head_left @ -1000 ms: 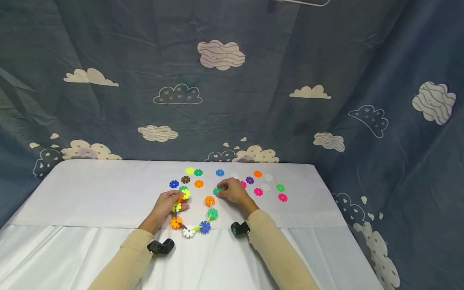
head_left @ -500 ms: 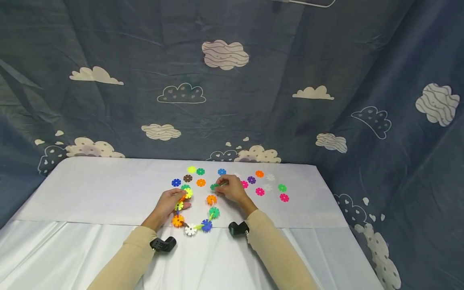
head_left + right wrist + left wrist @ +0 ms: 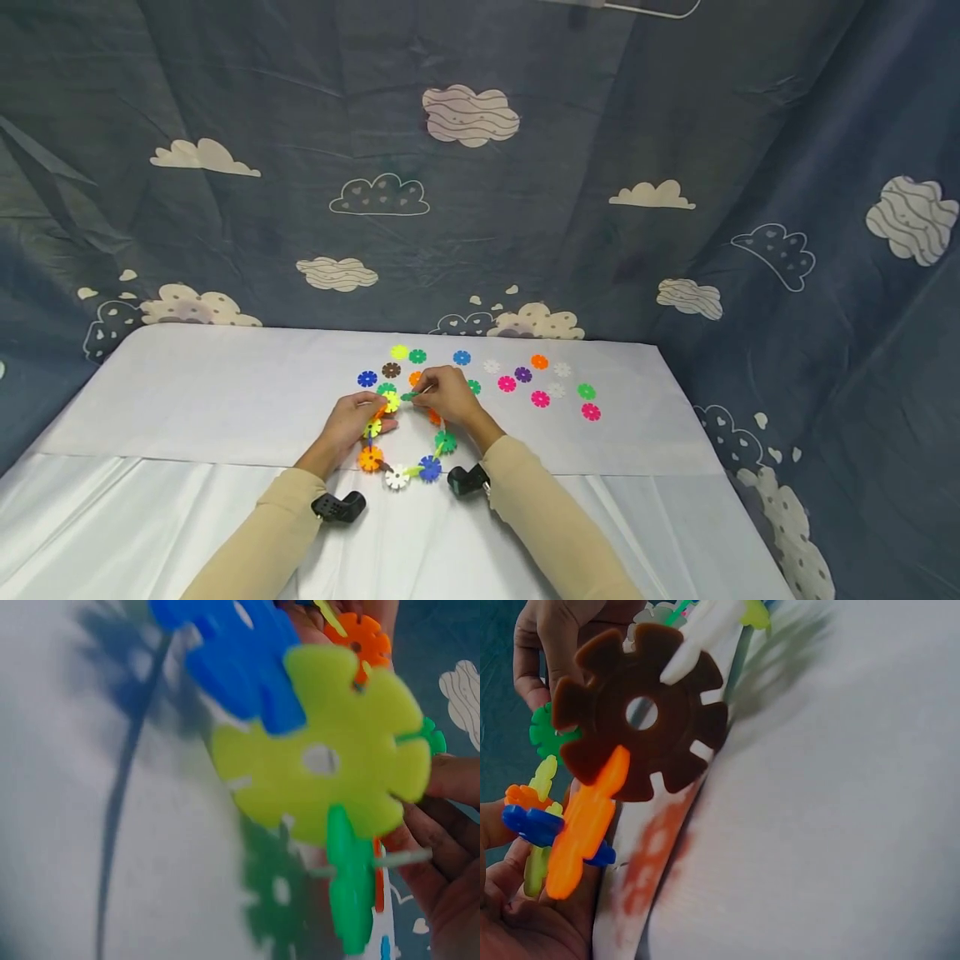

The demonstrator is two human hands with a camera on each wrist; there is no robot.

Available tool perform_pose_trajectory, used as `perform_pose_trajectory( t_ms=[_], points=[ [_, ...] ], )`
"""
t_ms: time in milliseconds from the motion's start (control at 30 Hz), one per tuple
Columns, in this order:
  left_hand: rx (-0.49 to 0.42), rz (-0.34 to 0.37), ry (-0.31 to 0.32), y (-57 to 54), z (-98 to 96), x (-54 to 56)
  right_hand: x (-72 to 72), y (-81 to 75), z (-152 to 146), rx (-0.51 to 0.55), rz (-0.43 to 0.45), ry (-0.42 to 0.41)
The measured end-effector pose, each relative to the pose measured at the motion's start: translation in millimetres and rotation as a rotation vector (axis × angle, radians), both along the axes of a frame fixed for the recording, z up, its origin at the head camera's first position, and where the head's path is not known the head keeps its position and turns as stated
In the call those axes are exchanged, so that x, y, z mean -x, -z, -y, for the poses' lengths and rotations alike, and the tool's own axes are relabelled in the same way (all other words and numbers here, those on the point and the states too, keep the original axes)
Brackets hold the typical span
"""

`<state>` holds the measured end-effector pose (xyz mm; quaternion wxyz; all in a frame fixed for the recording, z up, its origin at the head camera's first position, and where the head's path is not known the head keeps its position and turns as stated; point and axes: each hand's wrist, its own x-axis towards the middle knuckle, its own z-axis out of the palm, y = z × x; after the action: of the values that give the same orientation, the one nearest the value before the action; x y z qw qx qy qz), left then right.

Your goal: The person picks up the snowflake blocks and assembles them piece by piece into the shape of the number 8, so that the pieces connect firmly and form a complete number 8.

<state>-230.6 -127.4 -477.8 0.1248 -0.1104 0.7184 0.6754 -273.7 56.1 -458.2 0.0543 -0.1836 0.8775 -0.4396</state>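
My left hand (image 3: 348, 425) grips one end of a curved chain of slotted flower-shaped plastic discs, near a yellow disc (image 3: 392, 402). Between my right thumb and fingers, a green flower disc (image 3: 408, 397) is pinched edge-on beside that yellow disc; whether the two touch I cannot tell. My right hand (image 3: 450, 396) partly covers an orange disc (image 3: 434, 417) of the chain. Lower along the curve are an orange disc (image 3: 371, 458), a white disc (image 3: 397, 477) and a blue disc (image 3: 430, 468). In the left wrist view a brown disc (image 3: 600, 682) looms large, slotted with an orange one (image 3: 581, 840).
Loose flower discs lie flat across the white table (image 3: 225, 400) beyond the hands, among them a purple disc (image 3: 522, 375), a pink disc (image 3: 591, 412) and a dark blue disc (image 3: 367, 379). A dark cloud-print curtain (image 3: 525, 250) stands behind the table.
My right hand has moved left with the green disc, up to the yellow disc at my left hand. Loose green and white discs behind it have come into view. The left hand stays nearly still.
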Motion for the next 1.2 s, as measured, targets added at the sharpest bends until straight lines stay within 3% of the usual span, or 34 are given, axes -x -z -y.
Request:
perform_pose_trajectory(
  t_ms=[333, 467, 667, 900, 1067, 1200],
  points=[
    [0.095, -0.029, -0.026, 3.2, -0.7, 0.4, -3.5, -1.1, 6.7, -0.096, -0.118, -0.017],
    [0.123, -0.024, -0.042, 4.4, -1.1, 0.4, -4.4, -0.8, 7.4, -0.079, -0.124, 0.004],
    [0.111, -0.026, -0.042, 5.0, -1.1, 1.0, -5.3, 2.2, 8.3, 0.048, -0.084, 0.018],
    [0.004, -0.039, -0.044, 6.6, -2.3, 0.8, -8.1, 1.9, 15.4, 0.173, -0.024, 0.059],
    [0.007, -0.048, -0.029, 8.8, 0.6, -0.7, -4.5, -0.8, 11.8, 0.127, 0.025, 0.03],
    [-0.023, -0.038, -0.005, 9.6, 3.5, 0.7, 2.8, -4.9, -7.8, 0.122, 0.065, 0.031]
  ],
)
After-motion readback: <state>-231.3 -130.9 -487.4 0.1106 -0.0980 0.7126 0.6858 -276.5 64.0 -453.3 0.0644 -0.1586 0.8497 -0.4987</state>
